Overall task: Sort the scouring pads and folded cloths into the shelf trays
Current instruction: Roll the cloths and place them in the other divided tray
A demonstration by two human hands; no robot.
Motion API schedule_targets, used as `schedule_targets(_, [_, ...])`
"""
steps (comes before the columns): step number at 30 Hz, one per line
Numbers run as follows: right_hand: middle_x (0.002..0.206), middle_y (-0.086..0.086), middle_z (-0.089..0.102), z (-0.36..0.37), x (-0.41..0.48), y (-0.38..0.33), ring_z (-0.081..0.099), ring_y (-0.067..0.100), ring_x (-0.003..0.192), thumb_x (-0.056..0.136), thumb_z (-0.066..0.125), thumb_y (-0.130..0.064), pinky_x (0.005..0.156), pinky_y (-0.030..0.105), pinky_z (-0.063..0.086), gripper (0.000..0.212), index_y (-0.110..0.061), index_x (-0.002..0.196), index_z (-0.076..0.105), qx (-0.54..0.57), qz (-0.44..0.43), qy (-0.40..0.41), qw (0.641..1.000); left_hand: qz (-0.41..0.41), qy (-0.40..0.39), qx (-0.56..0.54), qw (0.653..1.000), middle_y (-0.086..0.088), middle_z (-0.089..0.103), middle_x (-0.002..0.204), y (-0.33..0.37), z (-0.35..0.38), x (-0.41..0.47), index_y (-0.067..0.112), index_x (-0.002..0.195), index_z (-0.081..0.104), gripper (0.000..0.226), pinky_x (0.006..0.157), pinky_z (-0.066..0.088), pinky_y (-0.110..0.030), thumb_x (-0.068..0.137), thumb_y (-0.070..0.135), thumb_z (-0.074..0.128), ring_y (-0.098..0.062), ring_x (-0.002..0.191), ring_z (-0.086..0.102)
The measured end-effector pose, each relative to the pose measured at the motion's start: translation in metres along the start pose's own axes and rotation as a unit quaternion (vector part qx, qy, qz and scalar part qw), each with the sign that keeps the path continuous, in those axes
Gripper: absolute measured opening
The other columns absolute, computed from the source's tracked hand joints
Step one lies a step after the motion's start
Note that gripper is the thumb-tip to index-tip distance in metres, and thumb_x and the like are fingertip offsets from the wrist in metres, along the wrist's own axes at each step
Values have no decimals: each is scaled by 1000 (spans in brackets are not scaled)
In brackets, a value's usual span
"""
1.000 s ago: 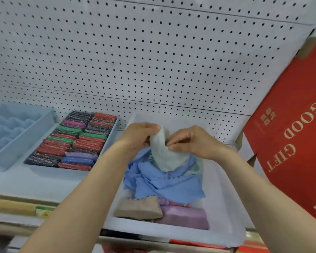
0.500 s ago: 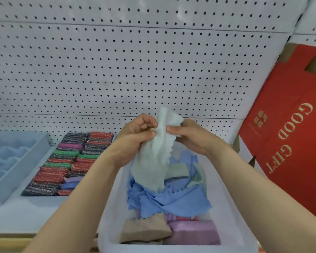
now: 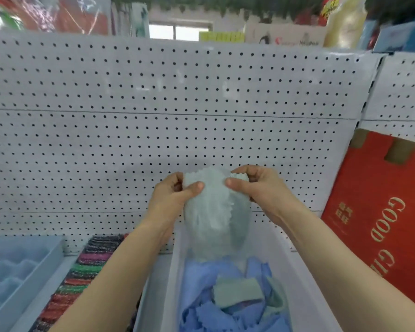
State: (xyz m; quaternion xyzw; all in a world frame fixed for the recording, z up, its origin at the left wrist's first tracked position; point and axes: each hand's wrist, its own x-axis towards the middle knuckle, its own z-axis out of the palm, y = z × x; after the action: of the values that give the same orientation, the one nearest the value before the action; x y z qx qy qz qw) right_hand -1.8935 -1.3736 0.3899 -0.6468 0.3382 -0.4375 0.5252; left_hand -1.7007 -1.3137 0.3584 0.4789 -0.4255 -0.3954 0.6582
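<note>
While raised above the tray (image 3: pixel 175 271), L hand (image 3: pixel 170 200) & R hand (image 3: pixel 261 188) each pinch the pale cloth (image 3: pixel 216 212).

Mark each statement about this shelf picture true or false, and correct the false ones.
1. The left hand and the right hand both pinch the pale green cloth. True.
2. The pale green cloth lies flat in the white tray. False: it is held up above the tray.
3. The scouring pads sit left of the white tray. True.
4. The red box stands left of the hands. False: it stands to their right.
</note>
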Motion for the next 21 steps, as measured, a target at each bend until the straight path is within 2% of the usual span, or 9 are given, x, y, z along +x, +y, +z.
schedule_targets(2, [82,9,74,4,2,-12,69,17,70,79,80,-8,61,23,55,13,-5,89,72,-7,-15,7,1000,29,31,49,998,0,73,101,12,2,4,15,109,64,28,69,55,-18,84,19,77,-13,93,71])
schedule_targets(4, [87,15,74,9,6,-21,69,19,72,81,79,-10,64,26,57,12,-4,90,73,-20,-24,18,999,58,79,133,986,9,65,105,23,6,7,25,112,60,36,70,50,-19,82,35,78,-5,94,63])
schedule_targets(6, [85,16,74,16,10,-26,68,16,70,83,78,-13,64,27,57,10,-7,89,74,-41,-32,28,998,53,89,152,983,6,63,104,32,13,6,25,108,59,39,71,50,-25,81,45,77,-9,90,61])
schedule_targets(7, [79,14,73,19,11,-28,67,13,68,84,77,-15,62,24,55,9,-7,89,74,-42,-34,28,998,38,63,125,989,1,66,103,36,17,5,21,107,60,41,72,53,-28,80,47,76,-12,87,64])
schedule_targets(9, [76,6,74,26,11,-32,68,11,67,88,72,-13,61,20,53,9,-6,93,75,-15,-27,3,1000,-1,-8,52,999,-7,72,104,40,26,4,13,110,61,48,83,59,-35,78,44,78,-18,89,72])
schedule_targets(11, [87,11,76,29,9,-36,71,16,75,92,67,-12,69,26,58,14,-5,101,75,15,-12,-37,999,1,-43,19,999,-9,75,104,43,29,4,9,113,63,45,89,58,-40,79,34,79,-21,92,74])
schedule_targets(14, [98,15,76,25,5,-43,73,25,88,94,63,-9,83,34,60,16,-6,105,75,41,-26,-45,998,12,-19,-36,999,-13,76,98,45,24,6,4,103,67,27,81,59,-35,82,18,77,-24,87,74])
schedule_targets(17, [94,10,77,11,5,-51,73,20,83,92,66,-9,74,27,58,15,-7,103,76,47,-29,5,998,26,25,-39,999,-7,73,87,51,14,9,9,90,71,6,73,56,-30,87,14,74,-20,79,70])
schedule_targets(21, [89,5,77,-15,8,-65,69,13,77,90,70,-10,68,22,56,10,-10,97,77,2,-47,66,997,56,77,-8,995,-4,64,87,64,-4,14,19,88,71,7,74,47,-37,88,24,74,-20,81,58])
